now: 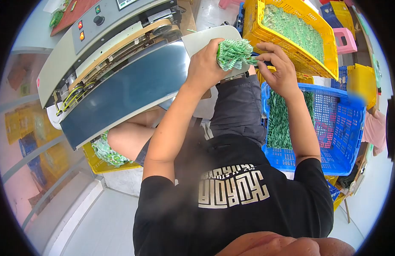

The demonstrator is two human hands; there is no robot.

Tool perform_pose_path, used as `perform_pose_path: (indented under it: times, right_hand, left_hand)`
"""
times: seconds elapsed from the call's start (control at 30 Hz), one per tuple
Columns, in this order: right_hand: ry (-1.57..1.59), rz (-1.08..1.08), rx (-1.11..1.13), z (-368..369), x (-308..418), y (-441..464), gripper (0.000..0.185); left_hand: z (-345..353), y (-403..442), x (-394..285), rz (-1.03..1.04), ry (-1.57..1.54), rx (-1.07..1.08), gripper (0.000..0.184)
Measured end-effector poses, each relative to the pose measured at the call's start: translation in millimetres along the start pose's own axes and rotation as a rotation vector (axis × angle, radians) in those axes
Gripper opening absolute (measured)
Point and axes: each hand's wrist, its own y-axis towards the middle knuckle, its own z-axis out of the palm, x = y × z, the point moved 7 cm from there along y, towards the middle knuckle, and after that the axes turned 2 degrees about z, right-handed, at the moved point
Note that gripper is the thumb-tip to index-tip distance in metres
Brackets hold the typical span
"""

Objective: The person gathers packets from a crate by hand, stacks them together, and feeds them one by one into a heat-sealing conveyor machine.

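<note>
A fanned bundle of small green-and-white packets is gripped in my left hand, above the end of the machine's light grey plate. The fingers on its far side are hidden behind it. My right hand is at the bundle's right edge, thumb and fingers curled toward each other. A green end of the bundle and something dark show by these fingertips, too small to make out. Below my right forearm, a blue crate holds rows of dark green packets.
A sealing-type machine with knobs, a belt and a dark blue plate stands at the left. At the upper right, a yellow crate is filled with light green packets. A pink stool stands beyond. Green-patterned packaging lies in a yellow crate beside my leg.
</note>
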Motion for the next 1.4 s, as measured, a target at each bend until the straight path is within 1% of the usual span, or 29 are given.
perform_pose_path:
  times: [0.07, 0.13, 0.2, 0.43, 0.67, 0.73, 0.87, 0.93, 0.97, 1.03, 1.1, 1.17, 1.3, 1.37, 1.4]
  right_hand:
    - [0.003, 0.015, -0.019, -5, -2, -2, 0.014]
    - [0.004, 0.032, -0.038, -9, -4, -2, 0.014]
    - [-0.068, -0.048, -0.009, -10, 0, -1, 0.015]
    - [-0.142, -0.124, -0.002, 2, 4, -8, 0.026]
    - [-0.049, -0.045, 0.005, -1, 6, -12, 0.036]
    - [0.002, -0.016, -0.043, -2, 1, -14, 0.039]
    - [0.089, 0.056, -0.065, -5, -6, -14, 0.033]
    - [0.058, -0.01, -0.082, -7, -2, -14, 0.027]
    - [0.051, -0.001, -0.089, -8, -3, -13, 0.027]
    - [0.033, -0.014, -0.088, -9, -3, -12, 0.024]
    - [0.032, 0.011, -0.093, -10, -8, -14, 0.024]
    - [-0.021, -0.053, -0.094, -9, -5, -15, 0.024]
    - [-0.044, -0.066, -0.057, -9, 1, -15, 0.021]
    - [-0.184, -0.09, -0.034, -5, 7, -14, 0.016]
    - [-0.181, -0.094, -0.035, -5, 8, -13, 0.016]
  left_hand:
    - [0, 0, 0, 0.0, 0.001, 0.002, 0.063]
    - [2, -1, 2, -0.008, 0.022, 0.028, 0.069]
    - [3, -1, 3, -0.008, 0.027, 0.032, 0.069]
    - [5, -2, 5, 0.003, 0.033, 0.027, 0.073]
    - [5, -2, 4, 0.005, 0.047, 0.043, 0.073]
    - [4, -1, 3, 0.014, 0.054, 0.032, 0.072]
    - [5, -1, 1, 0.013, 0.044, 0.04, 0.071]
    - [3, -1, 0, 0.024, 0.063, 0.023, 0.07]
    - [4, 0, -1, 0.032, 0.056, 0.032, 0.07]
    - [6, -1, 4, -0.033, 0.055, 0.057, 0.07]
    - [9, -1, 6, -0.028, 0.055, 0.07, 0.073]
    - [8, -2, 7, -0.04, 0.051, 0.068, 0.074]
    - [9, -2, 8, -0.022, 0.069, 0.06, 0.074]
    - [8, -1, 6, 0.001, 0.084, 0.048, 0.074]
    - [8, -1, 6, 0.001, 0.089, 0.046, 0.074]
